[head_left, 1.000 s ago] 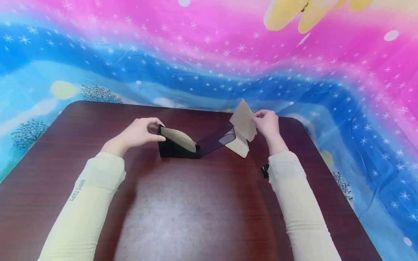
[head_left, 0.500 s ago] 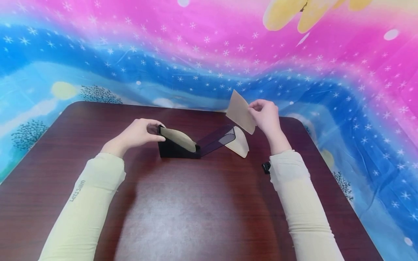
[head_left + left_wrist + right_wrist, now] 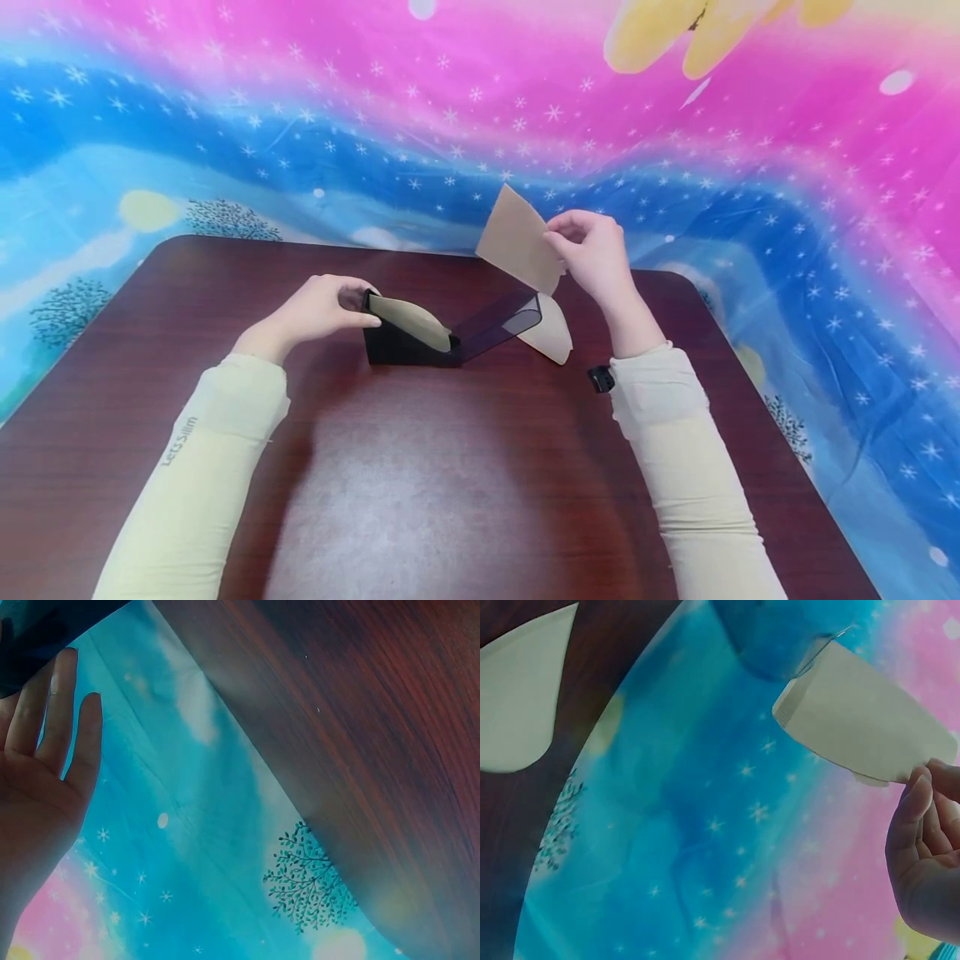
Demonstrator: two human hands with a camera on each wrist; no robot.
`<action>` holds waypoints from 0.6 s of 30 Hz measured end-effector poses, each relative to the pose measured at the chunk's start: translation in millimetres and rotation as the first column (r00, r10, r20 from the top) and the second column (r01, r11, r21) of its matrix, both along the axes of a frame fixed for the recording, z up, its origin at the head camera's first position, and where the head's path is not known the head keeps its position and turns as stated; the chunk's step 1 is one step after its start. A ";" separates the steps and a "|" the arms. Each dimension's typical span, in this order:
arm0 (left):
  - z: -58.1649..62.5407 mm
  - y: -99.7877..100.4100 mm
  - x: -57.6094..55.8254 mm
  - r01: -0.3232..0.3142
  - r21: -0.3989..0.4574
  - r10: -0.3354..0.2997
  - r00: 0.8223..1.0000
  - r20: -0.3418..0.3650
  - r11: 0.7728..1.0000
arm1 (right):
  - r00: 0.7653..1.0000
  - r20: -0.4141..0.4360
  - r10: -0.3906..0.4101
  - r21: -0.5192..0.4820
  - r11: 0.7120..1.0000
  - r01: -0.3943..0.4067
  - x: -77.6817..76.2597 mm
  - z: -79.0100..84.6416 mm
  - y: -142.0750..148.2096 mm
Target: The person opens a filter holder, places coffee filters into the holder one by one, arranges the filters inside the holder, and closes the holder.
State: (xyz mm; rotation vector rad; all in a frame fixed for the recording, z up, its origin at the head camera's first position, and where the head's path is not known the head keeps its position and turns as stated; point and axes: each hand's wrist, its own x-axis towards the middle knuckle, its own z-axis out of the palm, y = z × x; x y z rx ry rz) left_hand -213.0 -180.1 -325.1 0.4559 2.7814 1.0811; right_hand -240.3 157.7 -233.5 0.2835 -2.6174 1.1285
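At the back middle of the table, a black coffee filter box (image 3: 412, 346) stands with its smoky see-through lid (image 3: 498, 323) swung out to the right. Brown paper coffee filters (image 3: 414, 320) stick up inside it. My left hand (image 3: 318, 307) grips the box's left end, thumb in front; its fingers (image 3: 54, 724) reach the dark box in the left wrist view. Above the lid, my right hand (image 3: 596, 250) pinches a brown paper coffee filter (image 3: 517, 242) by its edge, between thumb and fingers. Another filter (image 3: 551, 332) lies on the table, partly behind the lid.
The dark red wooden table (image 3: 420, 483) has rounded back corners. A patterned cloth backdrop (image 3: 450, 108) hangs close behind and beside it. A small black object (image 3: 601, 379) shows by the right cuff.
My right hand has lifted the held filter up and to the left, away from the filter on the table. My left hand and the box have stayed put.
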 end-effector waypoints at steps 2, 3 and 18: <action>0.2 -0.2 0.1 -0.001 0.002 0.001 1.000 0.003 1.000 | 1.000 0.010 0.027 -0.020 0.999 -0.026 2.0 1.9 -5.7; 0.4 -0.4 0.3 -0.001 0.003 0.001 1.000 0.005 1.000 | 0.999 0.016 0.040 -0.029 0.999 -0.040 2.9 2.6 -8.8; 0.0 0.0 0.4 -0.004 0.009 0.004 1.000 -0.001 1.000 | 0.983 0.012 0.181 0.036 0.983 -0.182 13.1 3.2 -60.2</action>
